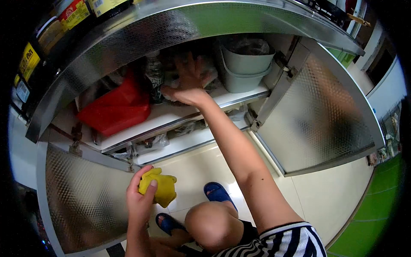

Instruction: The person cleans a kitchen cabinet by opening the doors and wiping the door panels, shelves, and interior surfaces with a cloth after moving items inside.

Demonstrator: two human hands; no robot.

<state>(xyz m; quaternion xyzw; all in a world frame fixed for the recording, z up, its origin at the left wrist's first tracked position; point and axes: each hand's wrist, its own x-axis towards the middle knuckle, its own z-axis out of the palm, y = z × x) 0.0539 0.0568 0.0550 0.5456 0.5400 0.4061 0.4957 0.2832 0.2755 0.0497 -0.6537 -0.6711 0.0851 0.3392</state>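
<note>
The biggest thing is the low cabinet, open, with an upper shelf (171, 116) and a lower shelf (188, 140). Its right door (317, 115) and left door (90, 197) stand swung out on both sides, and the metal counter edge (141, 32) passes over the opening. The right arm goes in between the doors, under this edge.

On the upper shelf, a red bag (115, 109) lies toward the left, and a pale grey bucket (247, 68), with dark plastic inside its mouth, stands at the right end. Between them are a clear bottle (154, 70) and, beside it, some clear plastic wrapping (207, 68). The right hand (188, 81) is among these, its fingers stretched and partly apart near the wrapping; it is dim there, so I cannot tell if it grips something.

The lower shelf holds plastic bags (153, 143). The left hand (140, 192) is closed around a yellow bundle (159, 187), soft and crumpled, outside the cabinet, near the left door and above the floor. Below are two blue slippers (219, 192) on the feet.

At the upper left, above the counter edge, one yellow label (29, 60) has dark characters, another label (76, 15) is red and yellow, and a third (105, 5) shows a barcode; the writing is too small to read surely.
</note>
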